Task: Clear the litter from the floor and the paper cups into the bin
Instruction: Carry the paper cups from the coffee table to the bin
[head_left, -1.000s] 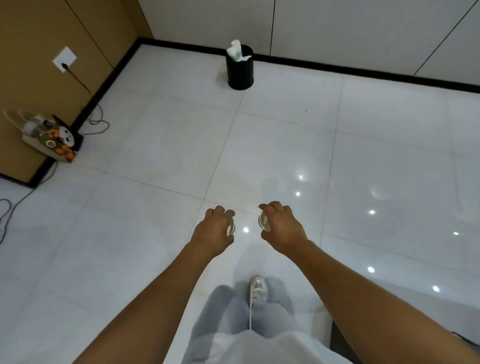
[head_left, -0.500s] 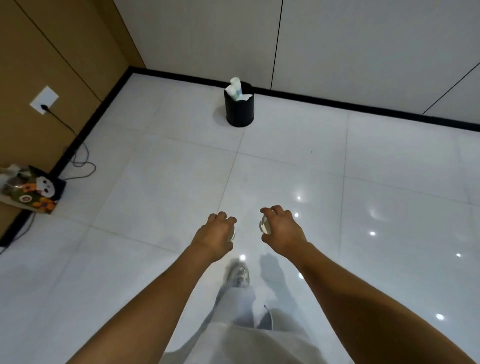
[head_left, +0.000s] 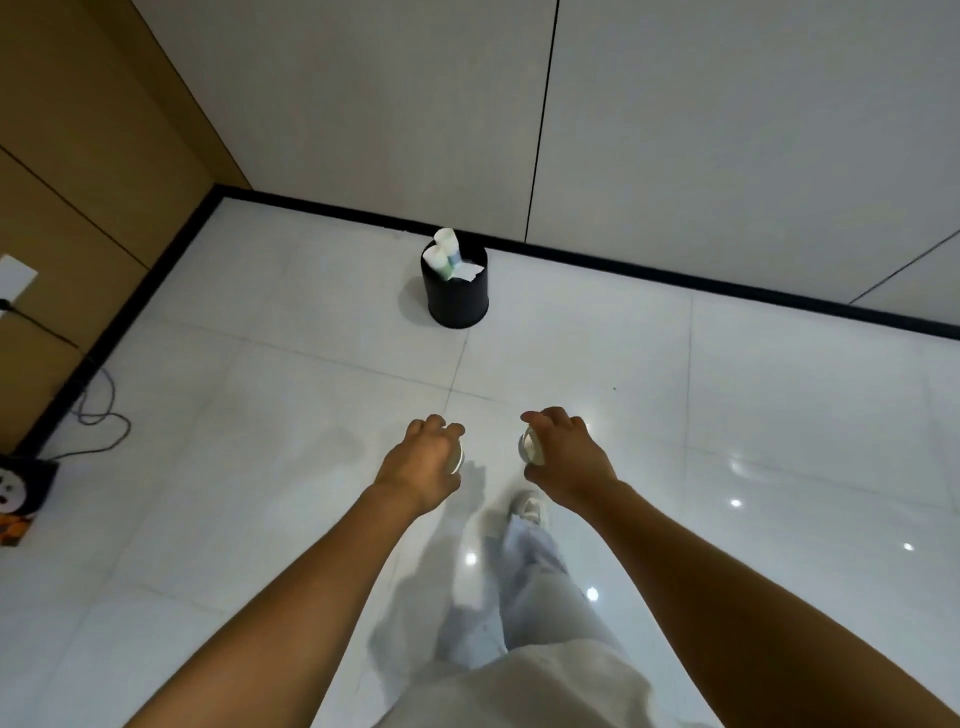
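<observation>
- Near the middle of the frame, both arms reach forward over the glossy white tiled floor, bare from the elbows down.
- Left hand has its fingers curled round a paper cup; only a sliver of the cup's white rim shows at the hand's right edge.
- Right hand grips a second paper cup, whose pale rim and inside face left, toward the other hand; thumb and fingers wrap over its top and bottom.
- The two hands are level with each other, apart, with a strip of floor between them.
- Above them, in the upper centre of the frame, a black round bin stands upright on the floor, just in front of the dark skirting at the foot of the white wall panels. It is well apart from the hands.
- White cups stick up out of the bin's left side, one with a green-blue band, and a piece of white paper lies at the rim beside them.
- Below the right hand, a pale shoe and a light trouser leg stand on the tiles.
- At the left edge, a wall socket sits on the brown wall, with a dark cable trailing down and looping on the floor.
- Lower on the left edge is part of a dark box with an orange and white print.
</observation>
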